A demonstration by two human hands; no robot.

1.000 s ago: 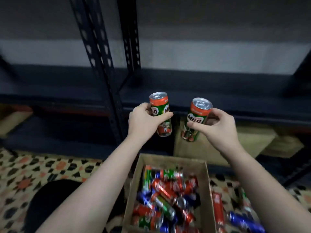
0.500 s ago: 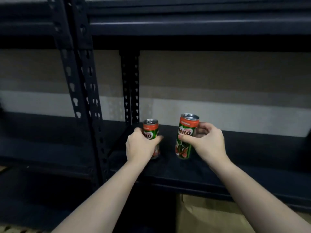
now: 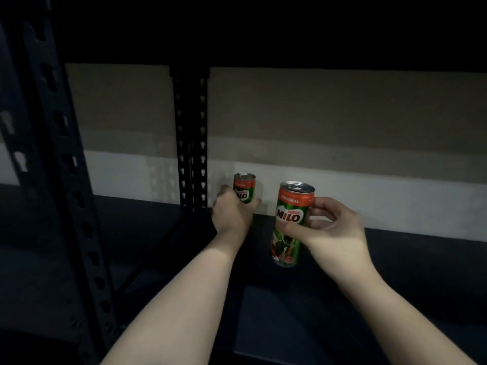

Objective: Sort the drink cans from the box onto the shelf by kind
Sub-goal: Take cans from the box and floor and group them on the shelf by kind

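Two green and orange Milo cans are over the dark shelf board (image 3: pixel 395 259). My left hand (image 3: pixel 232 217) grips the far Milo can (image 3: pixel 244 187) upright at the back of the shelf, close to the wall and beside the rear post. My right hand (image 3: pixel 329 227) holds the near Milo can (image 3: pixel 290 219) upright, thumb in front and fingers behind it; its base is at or just above the board. The box of cans is out of view.
A perforated black upright (image 3: pixel 60 180) stands at the front left and a second post (image 3: pixel 192 143) at the back. The shelf above (image 3: pixel 290 30) closes the top. The dark board stretches to the right along the pale wall (image 3: pixel 369 143).
Both hands have carried the cans up from above the box and into the shelf. The left can has gone deeper toward the back wall; the view has risen, and the box has left the frame.
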